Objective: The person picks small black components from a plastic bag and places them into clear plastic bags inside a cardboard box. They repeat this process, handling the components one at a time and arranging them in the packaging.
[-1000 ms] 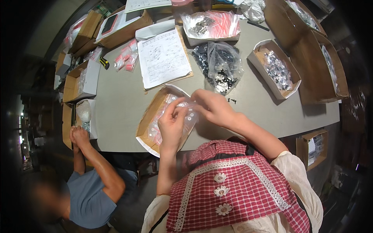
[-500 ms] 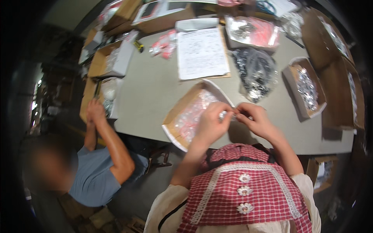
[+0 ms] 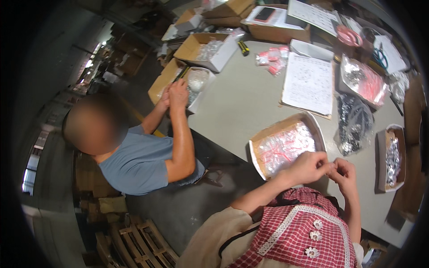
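My left hand [image 3: 309,167] and my right hand [image 3: 344,173] meet at the fingertips in front of me, both pinched closed. Whatever sits between the fingers is too small to make out. Beside them, at the table's front edge, an open cardboard box [image 3: 318,130] with white outer walls holds many small clear plastic bags [image 3: 286,145] with red strips. My left wrist passes over its near right corner. To the right of the box lies a clear bag of dark and silvery small parts [image 3: 351,123].
A person in a blue shirt [image 3: 138,156] works at the left by open boxes [image 3: 223,51]. Written sheets [image 3: 309,82], red-and-clear packets [image 3: 273,58], a yellow-black cutter [image 3: 243,48] and a box of silvery parts [image 3: 381,161] are on the table [image 3: 228,96]. Wooden pallets [image 3: 143,243] stand lower left.
The view has swung left, so the table and my hands appear further right and more of the other person shows. My fingertips stay together beside the box.
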A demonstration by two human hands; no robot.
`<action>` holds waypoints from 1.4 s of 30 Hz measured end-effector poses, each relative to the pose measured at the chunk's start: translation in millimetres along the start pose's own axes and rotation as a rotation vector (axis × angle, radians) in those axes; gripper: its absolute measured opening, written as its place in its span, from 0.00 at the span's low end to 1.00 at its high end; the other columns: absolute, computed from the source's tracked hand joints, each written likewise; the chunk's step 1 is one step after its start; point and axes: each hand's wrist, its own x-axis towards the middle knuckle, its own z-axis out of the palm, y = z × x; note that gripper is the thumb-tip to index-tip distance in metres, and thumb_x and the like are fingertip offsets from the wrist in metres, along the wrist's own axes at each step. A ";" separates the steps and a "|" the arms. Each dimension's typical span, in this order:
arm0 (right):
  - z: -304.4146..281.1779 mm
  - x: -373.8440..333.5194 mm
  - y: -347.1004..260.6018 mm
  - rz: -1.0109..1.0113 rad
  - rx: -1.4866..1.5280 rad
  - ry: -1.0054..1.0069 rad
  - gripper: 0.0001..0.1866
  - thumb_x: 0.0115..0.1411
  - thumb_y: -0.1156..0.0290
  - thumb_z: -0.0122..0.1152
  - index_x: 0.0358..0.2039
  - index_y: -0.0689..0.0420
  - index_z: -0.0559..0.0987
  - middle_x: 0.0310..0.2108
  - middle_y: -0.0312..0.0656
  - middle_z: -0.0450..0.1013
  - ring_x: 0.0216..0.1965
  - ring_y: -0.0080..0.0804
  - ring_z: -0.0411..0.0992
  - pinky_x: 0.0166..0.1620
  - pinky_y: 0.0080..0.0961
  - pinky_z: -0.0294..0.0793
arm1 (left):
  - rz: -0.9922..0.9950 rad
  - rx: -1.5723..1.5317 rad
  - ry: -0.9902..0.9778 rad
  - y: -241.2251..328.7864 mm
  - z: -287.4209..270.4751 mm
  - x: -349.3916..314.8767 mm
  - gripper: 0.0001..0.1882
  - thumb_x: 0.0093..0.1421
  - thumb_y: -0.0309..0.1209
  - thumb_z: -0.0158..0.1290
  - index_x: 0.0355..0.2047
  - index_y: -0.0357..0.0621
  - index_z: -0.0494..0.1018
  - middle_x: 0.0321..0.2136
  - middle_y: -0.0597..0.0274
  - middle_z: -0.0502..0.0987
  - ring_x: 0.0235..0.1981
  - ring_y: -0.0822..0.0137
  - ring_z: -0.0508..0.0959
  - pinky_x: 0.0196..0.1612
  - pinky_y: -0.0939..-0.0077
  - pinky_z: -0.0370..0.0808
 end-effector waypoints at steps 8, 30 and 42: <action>-1.5 -7.6 -13.6 0.126 0.227 -0.019 0.13 0.53 0.65 0.68 0.21 0.56 0.74 0.16 0.32 0.69 0.16 0.16 0.64 0.18 0.17 0.58 | 0.002 -0.277 -0.039 -2.6 9.6 -2.1 0.10 0.65 0.30 0.54 0.29 0.35 0.75 0.23 0.59 0.80 0.27 0.72 0.80 0.31 0.73 0.76; -9.2 -2.2 8.6 0.010 0.185 0.154 0.08 0.60 0.79 0.63 0.37 0.58 0.72 0.23 0.28 0.69 0.23 0.13 0.66 0.22 0.14 0.61 | 0.431 0.252 0.226 -6.7 24.4 -7.5 0.20 0.54 0.28 0.64 0.46 0.35 0.75 0.38 0.52 0.79 0.43 0.49 0.79 0.47 0.59 0.76; -1.7 -18.8 -42.5 -0.498 -0.602 0.174 0.12 0.47 0.74 0.69 0.29 0.61 0.74 0.41 0.45 0.69 0.47 0.44 0.67 0.54 0.39 0.65 | 0.042 -0.260 0.010 -3.7 15.1 -3.0 0.14 0.60 0.32 0.65 0.42 0.37 0.80 0.34 0.61 0.83 0.32 0.74 0.80 0.34 0.77 0.77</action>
